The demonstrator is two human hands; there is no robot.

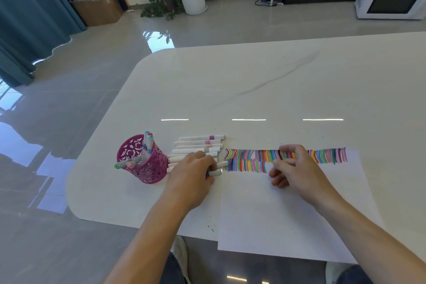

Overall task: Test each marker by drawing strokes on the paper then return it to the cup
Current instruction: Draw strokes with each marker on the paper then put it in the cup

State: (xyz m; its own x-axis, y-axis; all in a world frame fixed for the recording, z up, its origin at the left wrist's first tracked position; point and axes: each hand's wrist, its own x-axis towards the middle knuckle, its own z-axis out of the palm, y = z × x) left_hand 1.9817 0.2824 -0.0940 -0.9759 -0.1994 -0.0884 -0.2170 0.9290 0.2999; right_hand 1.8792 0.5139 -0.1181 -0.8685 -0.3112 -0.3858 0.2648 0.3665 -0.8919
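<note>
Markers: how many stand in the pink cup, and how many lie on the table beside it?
Markers in the pink cup: 4
Markers in the row on the table: about 9; the left hand hides part of the row, so the number is uncertain
Total: about 13

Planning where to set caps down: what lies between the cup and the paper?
In the head view, a row of markers lies on the table between the cup and paper, the left hand resting on them.

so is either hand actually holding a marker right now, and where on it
The left hand closes on a white marker in the row, fingers near its right end. The right hand is curled over the paper; whether it holds anything cannot be told.
</note>
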